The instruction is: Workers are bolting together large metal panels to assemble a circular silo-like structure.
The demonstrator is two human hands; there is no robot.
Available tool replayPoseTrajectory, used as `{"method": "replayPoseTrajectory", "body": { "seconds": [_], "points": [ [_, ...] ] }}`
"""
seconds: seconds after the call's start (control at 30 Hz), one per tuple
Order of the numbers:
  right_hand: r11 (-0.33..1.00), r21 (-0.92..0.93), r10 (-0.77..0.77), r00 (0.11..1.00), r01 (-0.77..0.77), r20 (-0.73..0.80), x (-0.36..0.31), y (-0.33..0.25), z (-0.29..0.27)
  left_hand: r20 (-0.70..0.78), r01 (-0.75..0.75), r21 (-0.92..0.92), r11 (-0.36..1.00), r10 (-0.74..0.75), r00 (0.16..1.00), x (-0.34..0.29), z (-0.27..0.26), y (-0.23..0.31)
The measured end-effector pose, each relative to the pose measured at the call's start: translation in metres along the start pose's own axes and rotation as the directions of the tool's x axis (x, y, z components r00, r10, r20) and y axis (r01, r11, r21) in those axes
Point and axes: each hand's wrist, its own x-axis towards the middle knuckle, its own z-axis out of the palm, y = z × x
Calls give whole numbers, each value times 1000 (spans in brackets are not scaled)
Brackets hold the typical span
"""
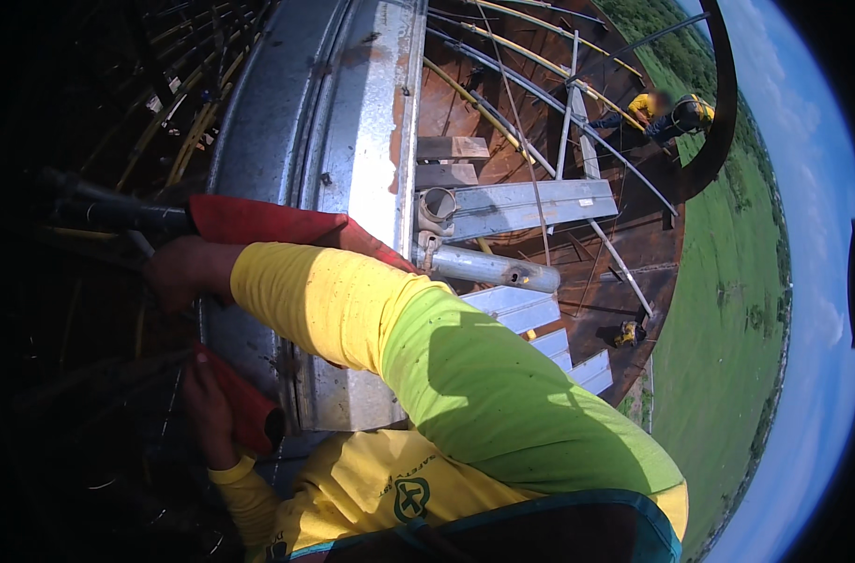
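My right arm crosses the view in a yellow and green sleeve. Its hand [177, 272] is curled in deep shadow beside a dark pipe [132, 214]; what its fingers hold cannot be made out. Lower down, my left hand [211, 408] has its fingers against a red, hose-like tube [247, 405] with a dark open end. Another stretch of red, flattened material [258, 221] runs from the dark pipe across the wide galvanized beam [371, 141] and passes behind my right forearm. Whether the two red pieces are joined is hidden.
Beyond the beam lies a rusty curved deck [577, 244] with a grey pipe [493, 266], metal planks [530, 208], wooden blocks [453, 148] and several yellow and grey poles. Two people [645, 105] in yellow work near its far edge. Grass lies far below; a shadowed drop with poles is at left.
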Motion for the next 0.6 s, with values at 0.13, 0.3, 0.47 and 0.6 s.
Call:
{"method": "replayPoseTrajectory", "body": {
  "seconds": [0.13,0.3,0.47,0.6],
  "points": [
    [1000,-22,7,1000,-6,10,8,2,4,-4,-18,-3,1000,18,1000,2,0,-3],
    [999,-29,16,1000,-16,1,4,0,2,-9,-24,-20,1000,24,1000,1,1,-3],
    [1000,29,9,999,-8,-49,2,0,2,-12,-14,-13,1000,14,1000,1,1,-2],
    [1000,29,13,998,-11,-58,1,-1,1,-21,-33,-16,999,32,999,1,1,-3]
  ]
}}
